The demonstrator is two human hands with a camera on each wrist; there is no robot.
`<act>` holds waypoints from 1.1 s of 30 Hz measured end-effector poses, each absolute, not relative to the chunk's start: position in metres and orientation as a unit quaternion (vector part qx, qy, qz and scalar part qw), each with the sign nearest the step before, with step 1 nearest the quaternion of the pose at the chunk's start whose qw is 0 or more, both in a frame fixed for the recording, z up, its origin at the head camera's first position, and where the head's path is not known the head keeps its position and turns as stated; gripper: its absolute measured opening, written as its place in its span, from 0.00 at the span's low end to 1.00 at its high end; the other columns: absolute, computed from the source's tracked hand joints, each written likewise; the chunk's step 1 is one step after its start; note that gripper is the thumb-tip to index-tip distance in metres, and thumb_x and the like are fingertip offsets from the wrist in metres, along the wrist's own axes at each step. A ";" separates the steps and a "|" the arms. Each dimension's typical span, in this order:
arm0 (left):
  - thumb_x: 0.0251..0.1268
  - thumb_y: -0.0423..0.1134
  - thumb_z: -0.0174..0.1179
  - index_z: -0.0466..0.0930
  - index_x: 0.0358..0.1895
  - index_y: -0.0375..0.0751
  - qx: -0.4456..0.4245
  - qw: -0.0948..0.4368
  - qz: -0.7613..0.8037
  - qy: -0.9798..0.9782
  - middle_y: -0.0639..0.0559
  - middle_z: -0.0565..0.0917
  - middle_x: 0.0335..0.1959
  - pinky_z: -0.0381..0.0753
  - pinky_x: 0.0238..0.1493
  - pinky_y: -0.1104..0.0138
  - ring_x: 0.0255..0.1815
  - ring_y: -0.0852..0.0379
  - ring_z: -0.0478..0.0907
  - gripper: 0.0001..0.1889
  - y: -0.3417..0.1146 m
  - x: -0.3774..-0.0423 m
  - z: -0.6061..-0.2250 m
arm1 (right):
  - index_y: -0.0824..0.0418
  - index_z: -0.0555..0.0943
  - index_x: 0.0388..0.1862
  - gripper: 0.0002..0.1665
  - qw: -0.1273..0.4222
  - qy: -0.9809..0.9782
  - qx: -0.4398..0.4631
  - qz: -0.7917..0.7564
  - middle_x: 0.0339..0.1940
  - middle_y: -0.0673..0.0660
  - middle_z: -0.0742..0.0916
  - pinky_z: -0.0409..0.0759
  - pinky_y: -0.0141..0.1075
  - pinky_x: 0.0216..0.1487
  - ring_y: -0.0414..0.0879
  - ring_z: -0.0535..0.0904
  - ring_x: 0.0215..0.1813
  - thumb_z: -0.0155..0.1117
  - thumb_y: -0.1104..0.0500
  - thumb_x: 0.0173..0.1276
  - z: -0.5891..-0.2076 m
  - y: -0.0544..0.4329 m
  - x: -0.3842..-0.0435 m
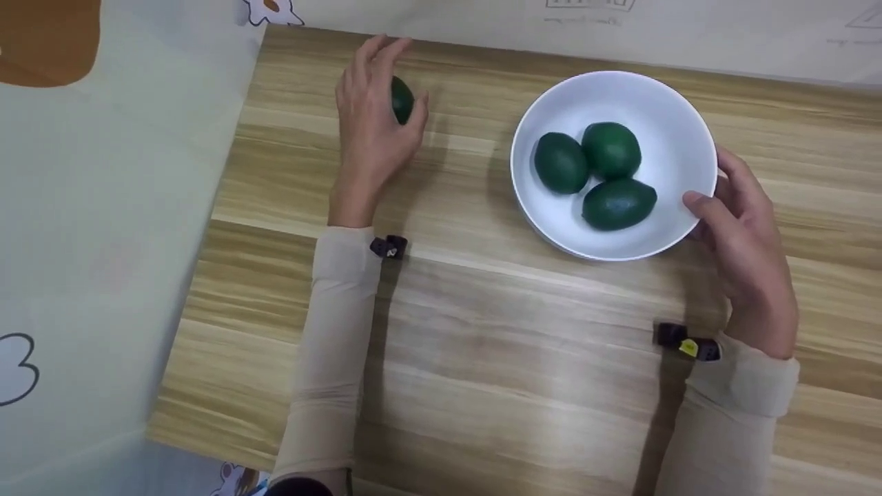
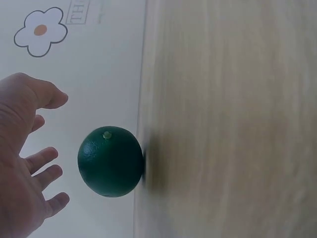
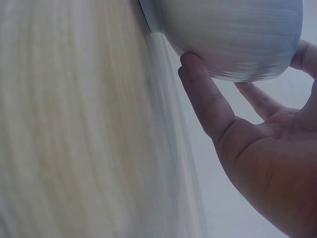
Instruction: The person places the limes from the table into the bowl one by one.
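A dark green lime (image 1: 402, 100) rests on the tabletop toward the far left, partly covered by my left hand (image 1: 375, 117). In the left wrist view the whole lime (image 2: 110, 162) shows, its pale stem spot up, and the spread fingers and thumb of the left hand (image 2: 22, 163) stand apart from it. With my right hand (image 1: 751, 234) I hold a white bowl (image 1: 665, 117) by its right side, thumb over the rim. The right wrist view shows fingertips against the bowl's outer wall (image 3: 233, 39). Three more limes (image 1: 619, 204) lie together inside the bowl.
The wood-grain table (image 1: 496, 331) ends at its left edge and at its far edge, close behind the left hand. A pale printed sheet (image 1: 441, 27) lies beyond the far edge. Small dark devices (image 1: 389, 246) sit at both cuffs.
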State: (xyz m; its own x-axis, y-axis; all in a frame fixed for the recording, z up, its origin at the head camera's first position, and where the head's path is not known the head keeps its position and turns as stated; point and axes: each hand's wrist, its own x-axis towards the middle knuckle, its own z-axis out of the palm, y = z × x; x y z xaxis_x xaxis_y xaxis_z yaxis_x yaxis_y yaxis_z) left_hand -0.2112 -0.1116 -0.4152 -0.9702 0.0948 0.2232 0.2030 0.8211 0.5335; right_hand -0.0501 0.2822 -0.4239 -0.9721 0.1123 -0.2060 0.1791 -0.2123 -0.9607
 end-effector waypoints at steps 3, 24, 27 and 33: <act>0.75 0.47 0.62 0.69 0.78 0.56 -0.066 0.078 -0.287 -0.952 0.50 0.63 0.83 0.44 0.87 0.63 0.85 0.55 0.57 0.30 -0.114 -0.209 -0.422 | 0.54 0.72 0.78 0.32 0.028 0.632 0.119 -0.766 0.65 0.56 0.83 0.91 0.33 0.43 0.45 0.90 0.49 0.59 0.68 0.77 -0.428 0.283 -0.045; 0.74 0.50 0.63 0.69 0.78 0.57 -0.022 0.018 -0.313 -0.949 0.51 0.62 0.82 0.65 0.81 0.54 0.84 0.51 0.59 0.31 -0.127 -0.215 -0.432 | 0.53 0.72 0.78 0.32 0.034 0.632 0.125 -0.764 0.62 0.53 0.85 0.90 0.32 0.43 0.43 0.90 0.48 0.59 0.68 0.78 -0.434 0.291 -0.040; 0.74 0.51 0.63 0.69 0.78 0.57 -0.021 -0.002 -0.308 -0.951 0.51 0.65 0.80 0.70 0.77 0.55 0.81 0.52 0.63 0.32 -0.128 -0.215 -0.432 | 0.53 0.72 0.78 0.32 0.037 0.635 0.124 -0.762 0.63 0.53 0.84 0.90 0.32 0.44 0.43 0.90 0.49 0.60 0.67 0.78 -0.435 0.290 -0.041; 0.73 0.53 0.65 0.69 0.78 0.56 -0.025 -0.030 -0.312 -0.949 0.50 0.70 0.76 0.73 0.75 0.54 0.77 0.51 0.69 0.33 -0.132 -0.215 -0.432 | 0.52 0.71 0.79 0.33 0.041 0.639 0.126 -0.758 0.65 0.53 0.83 0.91 0.32 0.44 0.42 0.89 0.51 0.61 0.67 0.78 -0.437 0.291 -0.043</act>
